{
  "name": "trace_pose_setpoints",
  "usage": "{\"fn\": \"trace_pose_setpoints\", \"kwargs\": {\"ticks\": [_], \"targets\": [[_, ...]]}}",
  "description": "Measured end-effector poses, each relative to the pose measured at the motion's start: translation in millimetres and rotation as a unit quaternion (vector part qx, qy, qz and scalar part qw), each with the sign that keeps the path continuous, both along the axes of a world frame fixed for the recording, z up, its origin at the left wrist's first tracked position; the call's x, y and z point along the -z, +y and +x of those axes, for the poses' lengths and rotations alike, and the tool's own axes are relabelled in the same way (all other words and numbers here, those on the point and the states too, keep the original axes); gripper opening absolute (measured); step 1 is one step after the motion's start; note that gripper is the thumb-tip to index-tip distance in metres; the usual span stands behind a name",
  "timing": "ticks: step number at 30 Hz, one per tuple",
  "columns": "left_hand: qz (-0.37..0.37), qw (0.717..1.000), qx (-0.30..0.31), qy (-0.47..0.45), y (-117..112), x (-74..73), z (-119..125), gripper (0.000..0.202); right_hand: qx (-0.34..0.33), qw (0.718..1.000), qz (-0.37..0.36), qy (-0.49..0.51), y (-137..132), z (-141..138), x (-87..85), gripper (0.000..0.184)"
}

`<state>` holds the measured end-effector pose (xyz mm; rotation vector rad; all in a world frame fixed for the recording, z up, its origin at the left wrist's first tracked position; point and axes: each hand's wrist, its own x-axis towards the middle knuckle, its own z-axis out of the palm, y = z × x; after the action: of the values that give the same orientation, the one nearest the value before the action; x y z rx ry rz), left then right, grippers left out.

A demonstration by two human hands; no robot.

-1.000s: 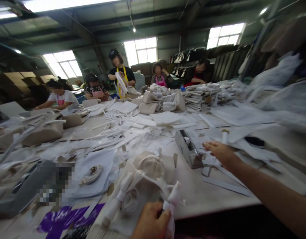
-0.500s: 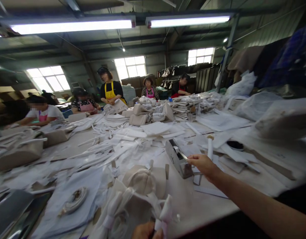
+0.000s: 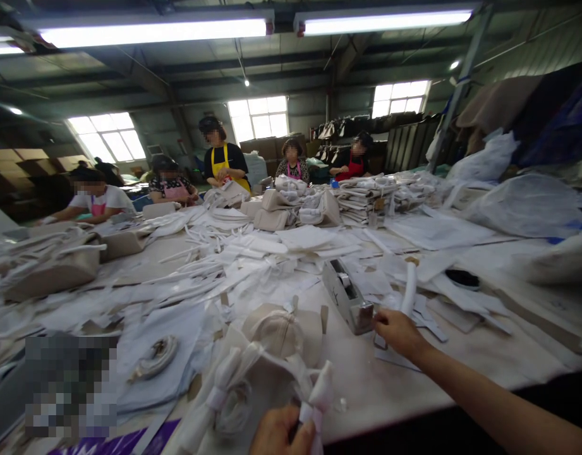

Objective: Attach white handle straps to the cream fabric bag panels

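Observation:
At the bottom edge, my left hand [image 3: 282, 432] is closed on a wrapped bag handle [image 3: 319, 392], a strap bundled in white padding. The handle belongs to a beige bag [image 3: 272, 332] lying on the table in front of me. My right hand [image 3: 397, 330] pinches at the cutter end of a grey tape dispenser [image 3: 347, 296]; the piece of tape in its fingertips is hardly visible. Left of the bag, a coiled beige strap [image 3: 155, 359] rests on white sheets [image 3: 129, 385].
White paper and padding strips [image 3: 253, 249] litter the table. Stacked beige bag pieces [image 3: 291, 208] stand farther back. A white tube [image 3: 409, 287] and a dark round object [image 3: 462, 278] lie to the right. Several co-workers, one in a yellow apron [image 3: 221, 169], are across the table.
My right hand has moved from above the dispenser's roll, where it drew out tape, down to its cutter end. My left hand keeps hold of the handle. The view has shifted slightly.

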<state>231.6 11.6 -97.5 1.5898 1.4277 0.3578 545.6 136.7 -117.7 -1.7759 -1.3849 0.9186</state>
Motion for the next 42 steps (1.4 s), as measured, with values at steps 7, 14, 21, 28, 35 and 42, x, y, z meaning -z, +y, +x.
{"fn": "trace_pose_setpoints", "kwargs": {"ticks": [7,14,21,28,35,42], "targets": [[-0.007,0.997,-0.074,-0.016,-11.6,-28.0,14.9,0.028,-0.237,0.962,-0.061,0.118,-73.5,-67.9,-35.0,0.026],[0.027,0.996,-0.087,-0.011,-17.1,-15.8,11.8,0.031,-0.294,0.932,-0.123,0.172,-101.2,-134.3,-43.5,0.026],[0.035,0.995,-0.092,0.034,-18.5,-20.4,13.0,0.035,-0.282,0.928,-0.167,0.177,-109.7,-134.8,-43.2,0.031],[0.047,0.992,-0.085,0.086,-22.0,-27.2,13.1,0.038,-0.238,0.947,-0.174,0.127,-109.7,-141.4,-32.6,0.034],[0.081,0.988,-0.054,0.119,-21.0,-27.7,15.6,0.035,-0.200,0.952,-0.210,0.102,-107.3,-139.9,-23.3,0.037],[0.110,0.982,-0.029,0.149,-22.2,-24.3,15.4,0.035,-0.197,0.938,-0.280,0.050,-100.9,-146.3,-30.1,0.038]]}}
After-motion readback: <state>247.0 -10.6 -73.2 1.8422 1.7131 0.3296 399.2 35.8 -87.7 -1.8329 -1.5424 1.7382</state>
